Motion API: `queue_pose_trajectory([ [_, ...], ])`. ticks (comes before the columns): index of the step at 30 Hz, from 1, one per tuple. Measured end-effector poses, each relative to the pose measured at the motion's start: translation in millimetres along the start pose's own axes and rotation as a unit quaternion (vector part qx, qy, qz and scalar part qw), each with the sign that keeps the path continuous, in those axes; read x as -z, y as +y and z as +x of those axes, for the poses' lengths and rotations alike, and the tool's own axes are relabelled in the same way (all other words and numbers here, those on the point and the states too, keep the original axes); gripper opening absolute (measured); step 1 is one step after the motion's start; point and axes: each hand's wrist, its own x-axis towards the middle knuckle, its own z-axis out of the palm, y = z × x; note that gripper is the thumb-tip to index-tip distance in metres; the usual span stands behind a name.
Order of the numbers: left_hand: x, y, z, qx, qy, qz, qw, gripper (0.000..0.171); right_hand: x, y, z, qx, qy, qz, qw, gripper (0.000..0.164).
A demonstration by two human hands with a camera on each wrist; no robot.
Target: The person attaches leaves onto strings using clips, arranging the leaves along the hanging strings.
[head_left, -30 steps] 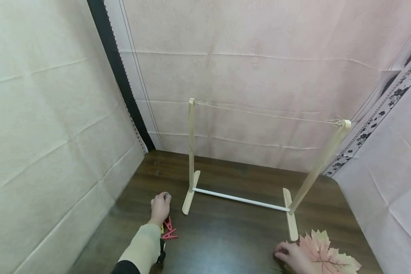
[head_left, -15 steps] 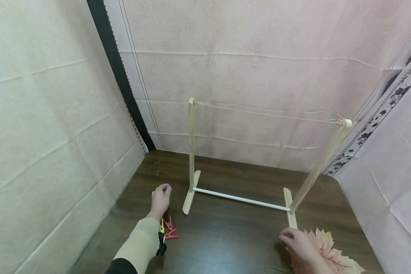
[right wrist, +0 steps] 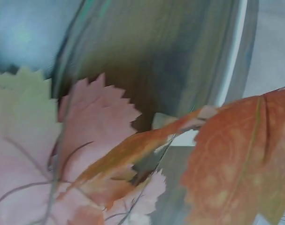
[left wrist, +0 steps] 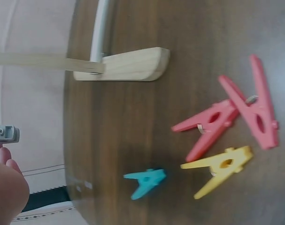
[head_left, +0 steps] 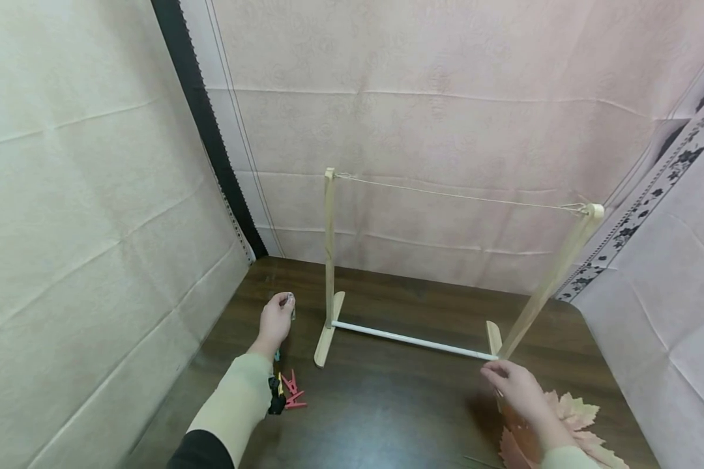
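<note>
My left hand [head_left: 274,324] is raised left of the wooden stand's left post, pinching a small grey clothespin [left wrist: 6,134] between thumb and fingers. Below that wrist on the table lie two red clothespins [left wrist: 209,125], a yellow one [left wrist: 222,165] and a teal one [left wrist: 146,181]. My right hand [head_left: 517,389] is at the stand's right foot, thumb and fingertips pinched together. From it hangs an orange artificial maple leaf [right wrist: 236,159], its gripped end hidden. A pink-and-green maple leaf [head_left: 577,417] lies under the right wrist.
The stand has two wooden posts [head_left: 330,254], a white bottom rod [head_left: 410,339] and a string [head_left: 446,193] tied across the top. A thin green stem [head_left: 480,462] lies at the table's front. Pale cloth walls [head_left: 434,130] enclose the dark wooden table [head_left: 381,404].
My left hand has lifted and moved forward with the grey clothespin. My right hand has moved forward from the leaves to the stand's right foot, bringing the orange leaf up.
</note>
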Motion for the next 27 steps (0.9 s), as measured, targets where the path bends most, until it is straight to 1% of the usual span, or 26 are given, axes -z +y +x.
queue_pose_trajectory([
  [2,2.2,6.4,1.1,0.004,0.0,-0.006,1.0,0.038,2,-5,3,-0.008,-0.001,0.011,1.0,0.035],
  [5,4.7,15.4,3.2,0.0,0.004,-0.008,1.0,0.038,5,-11,8,-0.015,0.003,0.03,0.999,0.038],
  [9,7.0,27.7,7.2,-0.009,0.014,-0.021,0.9996,0.037,9,-20,13,-0.03,0.0,0.094,0.995,0.038],
  [13,9.6,39.6,10.9,-0.016,0.026,-0.04,0.9987,0.036,13,-28,15,-0.042,0.004,0.147,0.988,0.046],
  [15,11.1,45.1,12.6,-0.02,0.032,-0.047,0.9982,0.035,14,-32,17,-0.045,0.006,0.159,0.986,0.049],
  [20,16.3,59.5,14.9,-0.035,0.034,-0.062,0.9969,0.035,18,-41,21,-0.048,0.003,0.187,0.981,0.052],
  [24,20.6,70.4,16.2,-0.048,0.031,-0.068,0.996,0.035,19,-46,26,-0.042,0.007,0.184,0.982,0.055],
  [27,23.4,77.8,17.2,-0.052,0.029,-0.072,0.9956,0.036,20,-48,30,-0.032,0.014,0.169,0.985,0.053],
])
